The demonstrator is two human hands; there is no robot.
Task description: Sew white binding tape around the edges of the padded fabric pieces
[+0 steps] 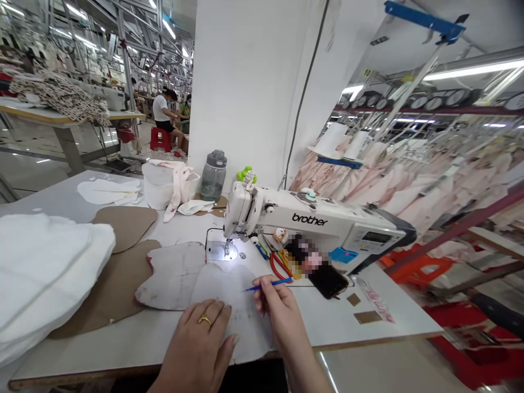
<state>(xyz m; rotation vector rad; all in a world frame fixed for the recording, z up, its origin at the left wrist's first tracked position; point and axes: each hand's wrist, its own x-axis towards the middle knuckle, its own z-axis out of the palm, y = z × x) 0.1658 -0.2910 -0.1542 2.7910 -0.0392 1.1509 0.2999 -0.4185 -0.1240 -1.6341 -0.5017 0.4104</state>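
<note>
My left hand, a ring on one finger, lies flat on a pale, curved-edge sheet; I cannot tell whether it is paper or cloth. Between the thumb and fingers of my right hand is a blue pen, held slanted over that sheet with its tip to the left. A grey-white template with a wavy outline lies just left of the sheet and partly meets it. Beyond both pieces stands a white sewing machine, its lamp lit over the needle plate.
White fabric is heaped on the left over brown card templates. Under the machine arm lie red-handled scissors and a dark phone. A grey bottle and a white bin stand behind. Another person sits far back.
</note>
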